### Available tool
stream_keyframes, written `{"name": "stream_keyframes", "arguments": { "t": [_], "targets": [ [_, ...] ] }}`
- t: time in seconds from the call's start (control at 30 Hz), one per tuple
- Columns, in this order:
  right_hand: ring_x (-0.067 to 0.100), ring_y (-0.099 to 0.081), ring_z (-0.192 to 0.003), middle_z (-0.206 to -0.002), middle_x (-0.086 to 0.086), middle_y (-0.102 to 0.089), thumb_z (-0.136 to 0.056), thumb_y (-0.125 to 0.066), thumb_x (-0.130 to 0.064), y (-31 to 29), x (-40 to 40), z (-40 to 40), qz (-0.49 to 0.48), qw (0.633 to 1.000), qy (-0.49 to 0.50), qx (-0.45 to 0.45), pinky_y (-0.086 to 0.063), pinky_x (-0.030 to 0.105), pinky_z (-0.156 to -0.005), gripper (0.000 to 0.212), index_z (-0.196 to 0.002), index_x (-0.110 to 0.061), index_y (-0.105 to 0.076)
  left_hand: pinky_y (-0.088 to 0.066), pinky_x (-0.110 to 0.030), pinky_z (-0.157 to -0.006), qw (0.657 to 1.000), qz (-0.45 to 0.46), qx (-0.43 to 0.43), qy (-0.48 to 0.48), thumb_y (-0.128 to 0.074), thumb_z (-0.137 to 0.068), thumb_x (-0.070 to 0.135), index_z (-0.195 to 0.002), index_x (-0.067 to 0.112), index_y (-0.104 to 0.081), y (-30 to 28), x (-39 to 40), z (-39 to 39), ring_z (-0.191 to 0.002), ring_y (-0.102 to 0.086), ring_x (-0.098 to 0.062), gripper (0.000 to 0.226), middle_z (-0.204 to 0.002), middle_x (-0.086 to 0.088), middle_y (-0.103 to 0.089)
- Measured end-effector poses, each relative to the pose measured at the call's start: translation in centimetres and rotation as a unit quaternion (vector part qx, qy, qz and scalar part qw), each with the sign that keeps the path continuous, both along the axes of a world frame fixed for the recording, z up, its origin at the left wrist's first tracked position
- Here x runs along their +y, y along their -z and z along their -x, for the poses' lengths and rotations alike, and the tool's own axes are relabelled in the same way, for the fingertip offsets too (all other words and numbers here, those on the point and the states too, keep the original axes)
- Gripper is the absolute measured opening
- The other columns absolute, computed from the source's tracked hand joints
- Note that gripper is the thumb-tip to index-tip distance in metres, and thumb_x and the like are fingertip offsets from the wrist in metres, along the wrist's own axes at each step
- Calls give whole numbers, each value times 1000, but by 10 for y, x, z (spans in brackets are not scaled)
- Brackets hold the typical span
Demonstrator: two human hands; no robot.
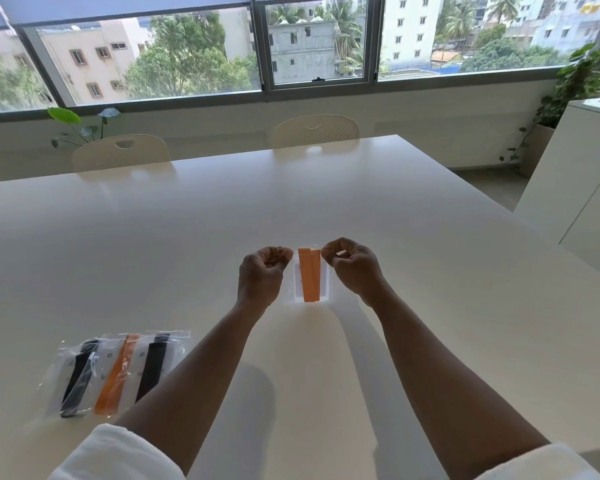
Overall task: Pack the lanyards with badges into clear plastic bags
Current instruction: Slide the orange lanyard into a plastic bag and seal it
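A clear plastic bag (327, 289) with a folded orange lanyard (310, 275) and a white badge inside lies on the white table (430, 271) in front of me. My left hand (262, 271) pinches the bag's top left corner. My right hand (352, 266) pinches its top right corner. Both hands have curled fingers. At the near left lie three packed clear bags (118, 370): two with black lanyards and one with an orange lanyard between them.
Two cream chairs (314, 131) stand at the table's far edge under a wide window. A white cabinet (582, 174) stands to the right, with a potted plant behind it. The table's right edge runs diagonally.
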State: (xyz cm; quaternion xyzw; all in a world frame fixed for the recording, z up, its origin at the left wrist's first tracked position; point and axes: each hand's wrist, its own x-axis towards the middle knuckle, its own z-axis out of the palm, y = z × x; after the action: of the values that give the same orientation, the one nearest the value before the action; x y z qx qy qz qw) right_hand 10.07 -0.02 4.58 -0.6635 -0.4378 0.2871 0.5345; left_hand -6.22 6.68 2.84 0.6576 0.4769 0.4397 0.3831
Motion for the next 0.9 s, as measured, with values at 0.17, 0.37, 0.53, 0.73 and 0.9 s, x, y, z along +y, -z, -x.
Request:
{"name": "stream_keyframes", "arguments": {
  "t": [0.17,0.37,0.53,0.73,0.9],
  "targets": [
    [2,-60,-66,-74,-6,-68,-86,-68,-8,-1,-1,-5,-2,1000,-20,17,-45,5,-55,13,-81,-19,-73,-56,-28,-87,996,56,-67,-19,-72,-87,28,-106,10,-74,-1,-2,3,-89,-69,-11,26,-92,5,-73],
    [7,-64,-74,-80,0,-73,-84,-74,-18,1,2,-7,7,996,-79,46,-51,21,-71,5,-81,-22,-75,-55,-27,-87,989,96,-107,-36,-73,-86,27,-107,10,-73,-4,-5,13,-89,-67,-11,27,-94,4,-73],
    [6,-59,-70,-80,-3,-70,-87,-71,-20,0,9,1,15,988,-118,95,-49,17,-66,4,-85,-17,-74,-51,-15,-71,984,102,-128,-68,-74,-84,32,-104,12,-72,-7,-12,25,-83,-66,-3,28,-90,7,-71],
    [16,-61,-80,-85,4,-65,-92,-64,-15,-3,19,22,22,980,-134,143,-54,30,-76,11,-81,-16,-66,-54,-27,-82,979,121,-147,-67,-73,-83,36,-93,18,-73,-10,-18,45,-92,-69,-15,20,-94,0,-74],
    [16,-62,-75,-80,2,-65,-94,-61,-16,-4,21,44,30,978,-132,157,-55,31,-72,13,-81,-15,-64,-58,-22,-75,975,112,-167,-94,-69,-88,30,-98,17,-72,-14,-24,63,-85,-71,-14,17,-94,0,-75]
  ]
}}
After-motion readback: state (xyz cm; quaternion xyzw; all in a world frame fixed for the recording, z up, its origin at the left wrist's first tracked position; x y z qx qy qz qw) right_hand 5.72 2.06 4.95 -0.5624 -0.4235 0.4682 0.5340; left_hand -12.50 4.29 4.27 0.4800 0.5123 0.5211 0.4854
